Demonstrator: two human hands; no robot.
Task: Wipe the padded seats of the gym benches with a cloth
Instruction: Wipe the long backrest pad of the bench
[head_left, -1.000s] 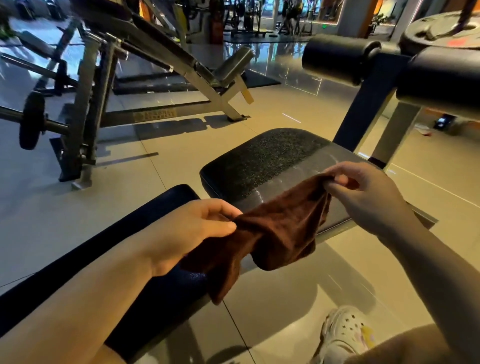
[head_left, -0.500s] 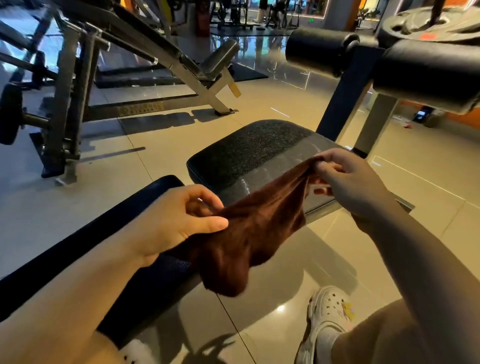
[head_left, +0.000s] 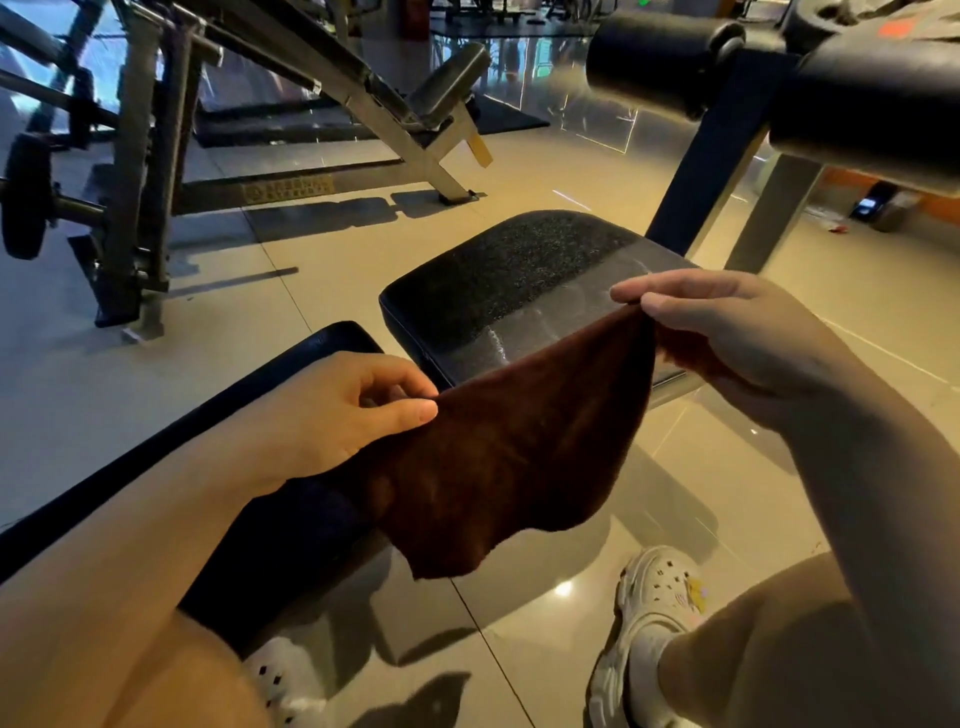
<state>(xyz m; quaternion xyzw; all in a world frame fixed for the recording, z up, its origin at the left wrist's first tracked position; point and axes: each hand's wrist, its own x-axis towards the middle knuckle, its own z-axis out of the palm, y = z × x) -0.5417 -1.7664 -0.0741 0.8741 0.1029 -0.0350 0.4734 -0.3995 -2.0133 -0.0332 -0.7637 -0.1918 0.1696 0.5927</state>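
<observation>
Brown terry cloth (head_left: 519, 447) hangs stretched in the air between two bare hands, above the gap where a long dark backrest pad (head_left: 291, 519) meets the black padded seat (head_left: 519, 280). The left hand (head_left: 332, 421) pinches one corner between thumb and fingers; the right hand (head_left: 727, 338) pinches the opposite corner, held higher. The cloth sags below both grips, its loose lower edge dangling toward the tiled floor (head_left: 675, 467). It touches neither pad. Both grips are light fingertip pinches, so a corner could slip free and the cloth could drop onto the floor beside a white clog (head_left: 649, 623), picking up grit that would then smear the seat.
</observation>
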